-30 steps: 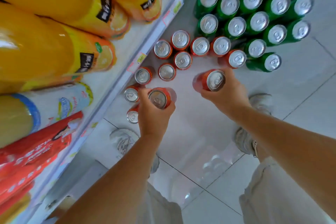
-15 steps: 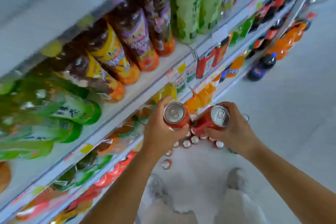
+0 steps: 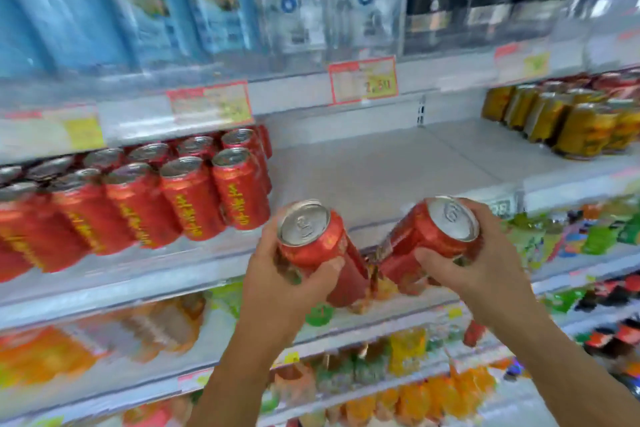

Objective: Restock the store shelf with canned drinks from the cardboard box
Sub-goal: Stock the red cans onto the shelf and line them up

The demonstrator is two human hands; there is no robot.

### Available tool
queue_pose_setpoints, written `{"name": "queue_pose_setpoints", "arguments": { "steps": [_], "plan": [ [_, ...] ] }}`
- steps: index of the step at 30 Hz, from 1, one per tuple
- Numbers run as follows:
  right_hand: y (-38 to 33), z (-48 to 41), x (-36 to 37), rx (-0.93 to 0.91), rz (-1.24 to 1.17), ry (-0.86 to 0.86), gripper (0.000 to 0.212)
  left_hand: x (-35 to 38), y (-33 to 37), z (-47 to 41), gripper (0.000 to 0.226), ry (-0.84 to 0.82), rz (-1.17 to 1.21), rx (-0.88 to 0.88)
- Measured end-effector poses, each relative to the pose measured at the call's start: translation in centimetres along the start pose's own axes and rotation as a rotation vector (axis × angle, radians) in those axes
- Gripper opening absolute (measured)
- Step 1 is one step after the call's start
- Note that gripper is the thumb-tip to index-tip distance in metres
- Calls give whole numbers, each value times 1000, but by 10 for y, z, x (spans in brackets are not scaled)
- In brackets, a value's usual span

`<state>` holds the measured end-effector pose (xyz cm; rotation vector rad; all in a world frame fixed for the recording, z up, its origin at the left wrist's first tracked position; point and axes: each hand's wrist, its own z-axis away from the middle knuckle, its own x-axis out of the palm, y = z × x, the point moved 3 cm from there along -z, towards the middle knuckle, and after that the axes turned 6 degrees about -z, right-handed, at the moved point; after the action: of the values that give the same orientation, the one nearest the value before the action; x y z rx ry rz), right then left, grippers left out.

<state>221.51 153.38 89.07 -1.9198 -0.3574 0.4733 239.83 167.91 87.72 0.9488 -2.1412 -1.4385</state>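
In the head view, two bare forearms rise from the bottom edge toward the centre of the frame, each hand carrying one red drink can. The left hand (image 3: 277, 288), just left of centre, grips the left can (image 3: 311, 239) with its fingers curled round the body and the thumb pressed across the front; the can tilts with its silver top toward the camera. The right hand (image 3: 485, 274), right of centre, wraps the right can (image 3: 436, 236) the same way, thumb lying across the lower side and fingers curled over the far side near the rim. The two cans lean away from each other at the top and sit close together at their lower ends.

Both are held in front of the shelf (image 3: 381, 166), whose grey board fills the middle of the frame. On that board, at the left, stand the shelved red cans (image 3: 187, 198) in rows, and at the far right a cluster of gold cans (image 3: 581, 128). A red-framed price tag (image 3: 363, 80) hangs on the rail above. Blue packs (image 3: 104, 3) fill the upper left, blurred.
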Motion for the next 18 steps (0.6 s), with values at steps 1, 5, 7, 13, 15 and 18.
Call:
{"name": "queue_pose_setpoints", "arguments": {
  "steps": [1,5,7,13,15,18],
  "plan": [
    [-9,-8,13,-23,2,-18,52,-16,4,-3,57,36,-17,10],
    [-24,-43,60,-78,-36,-54,59,-68,7,-12,51,156,-54,6],
    [-25,-63,82,-90,-38,-50,58,-84,2,-16,53,194,-43,-19],
    [-14,-121,129,-21,54,-96,70,-94,-12,-30,38,177,-92,-38],
    [-7,-133,137,-2,74,-115,69,-93,-15,-33,40,170,-103,-43],
    [1,-147,146,20,68,-131,71,-90,-15,-38,44,178,-116,-32]
  ]
}}
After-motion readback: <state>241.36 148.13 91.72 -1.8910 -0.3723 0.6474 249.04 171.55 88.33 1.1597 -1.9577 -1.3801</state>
